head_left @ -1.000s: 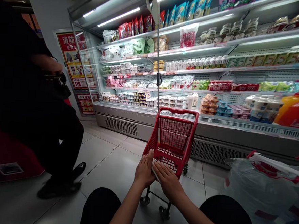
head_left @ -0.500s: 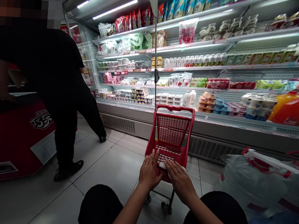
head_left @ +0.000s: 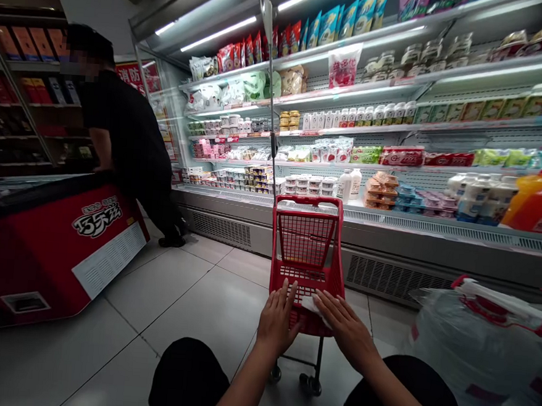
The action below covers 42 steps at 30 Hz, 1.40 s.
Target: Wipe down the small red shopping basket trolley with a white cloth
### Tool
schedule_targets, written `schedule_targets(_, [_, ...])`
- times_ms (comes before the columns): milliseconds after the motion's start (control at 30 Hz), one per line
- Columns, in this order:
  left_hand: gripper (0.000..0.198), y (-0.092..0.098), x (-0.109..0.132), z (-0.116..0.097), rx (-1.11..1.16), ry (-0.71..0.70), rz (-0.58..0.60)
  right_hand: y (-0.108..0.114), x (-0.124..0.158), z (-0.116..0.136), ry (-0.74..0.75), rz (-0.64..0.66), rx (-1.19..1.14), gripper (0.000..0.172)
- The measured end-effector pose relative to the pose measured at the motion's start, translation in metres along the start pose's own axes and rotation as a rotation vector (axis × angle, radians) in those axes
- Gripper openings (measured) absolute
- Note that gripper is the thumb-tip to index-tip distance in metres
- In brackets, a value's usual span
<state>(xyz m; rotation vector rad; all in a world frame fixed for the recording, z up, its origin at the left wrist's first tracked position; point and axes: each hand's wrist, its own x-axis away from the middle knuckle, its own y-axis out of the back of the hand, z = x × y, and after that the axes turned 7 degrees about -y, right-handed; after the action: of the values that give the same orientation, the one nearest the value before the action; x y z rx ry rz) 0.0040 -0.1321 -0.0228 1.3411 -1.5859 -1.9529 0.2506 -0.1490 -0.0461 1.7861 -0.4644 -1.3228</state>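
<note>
Resting left hand [head_left: 277,320] and right hand [head_left: 345,324] open, flat on the red cart [head_left: 306,242] at its near rim, we seem mid-wipe, white cloth [head_left: 311,304] under right fingers; sliding it needs steady pressure.

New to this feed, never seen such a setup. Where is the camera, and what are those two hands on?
No machine: one camera worn on a person's head looks forward and down. Their bare left hand and right hand rest open on the near edge of a small red cart on the tiled floor; a white sheet lies under the right fingers. Ahead is a chilled shelf unit; a red freezer chest and another person are left, a plastic bag right.
</note>
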Motion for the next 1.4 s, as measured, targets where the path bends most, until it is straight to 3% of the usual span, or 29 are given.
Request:
schedule_targets(100, [0.106, -0.005, -0.002, -0.007, 0.003, -0.018, -0.018, -0.003, 0.017, -0.022, -0.084, -0.055, 0.019, 0.077])
schedule_targets(167, [0.105, -0.008, -0.004, -0.012, 0.01, -0.029, -0.032, -0.006, 0.025, -0.023, -0.137, -0.101, 0.016, 0.074])
schedule_targets(233, [0.105, -0.011, -0.006, -0.017, 0.024, -0.029, -0.036, -0.01, 0.028, -0.01, -0.169, -0.146, 0.008, 0.074])
schedule_targets(400, [0.113, -0.014, -0.01, -0.024, 0.038, -0.018, -0.008, -0.024, 0.013, 0.054, -0.097, -0.198, -0.052, 0.079])
schedule_targets(500, [0.113, -0.012, -0.01, -0.019, 0.051, -0.038, 0.024, -0.028, 0.007, 0.063, -0.029, -0.191, -0.093, 0.082])
schedule_targets(633, [0.105, -0.009, -0.009, -0.013, 0.057, -0.048, 0.018, -0.021, 0.011, 0.022, -0.032, -0.106, -0.185, 0.08])
schedule_targets(800, [0.103, -0.008, -0.011, -0.018, 0.035, -0.029, 0.003, 0.01, 0.0, -0.045, -0.502, -0.234, -0.332, 0.066])
schedule_targets(900, [0.104, -0.008, -0.013, -0.024, 0.039, -0.026, 0.007, 0.015, -0.018, -0.058, -0.544, -0.278, -0.345, 0.065])
schedule_targets(1033, [0.103, -0.007, -0.016, -0.024, 0.06, -0.06, 0.016, -0.016, -0.026, -0.042, -0.366, -0.175, -0.283, 0.072])
schedule_targets(1167, [0.102, -0.003, -0.018, -0.006, 0.078, -0.158, 0.019, -0.047, -0.015, -0.019, -0.321, -0.139, -0.238, 0.073])
schedule_targets(1267, [0.104, -0.002, -0.018, 0.004, 0.028, -0.126, -0.017, -0.048, -0.014, 0.003, -0.275, -0.141, -0.208, 0.076])
schedule_targets(1400, [0.11, -0.004, -0.017, 0.001, 0.055, -0.078, -0.057, -0.042, -0.031, 0.054, -0.188, -0.155, -0.217, 0.08])
